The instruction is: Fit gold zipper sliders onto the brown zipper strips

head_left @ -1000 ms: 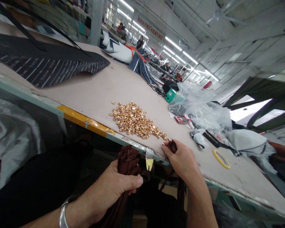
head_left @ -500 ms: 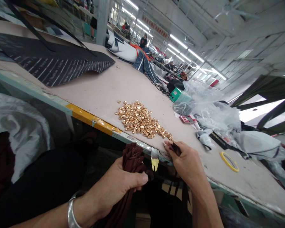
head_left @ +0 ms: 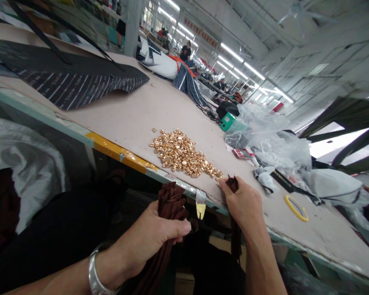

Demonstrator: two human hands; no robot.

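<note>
My left hand (head_left: 153,233), with a silver bangle at the wrist, is closed around a thick bundle of dark brown strips (head_left: 172,203) just off the table's front edge. My right hand (head_left: 244,200) holds a few more brown strips (head_left: 233,184), which hang down below the table edge. Its fingertips touch the right end of a pile of small gold metal pieces (head_left: 181,153) on the table. Whether a gold piece is between those fingertips is too small to tell.
Striped black material (head_left: 80,86) lies at the table's left. A yellow-tipped metal tab (head_left: 200,205) juts from the front edge. Rightward are a red device (head_left: 242,153), plastic bags (head_left: 273,139), a yellow tape roll (head_left: 296,208) and a green box (head_left: 227,121).
My right hand has shifted slightly, its fingertips now at the pile's right end, and the brown strips in it stand more upright. My left hand has hardly moved.
</note>
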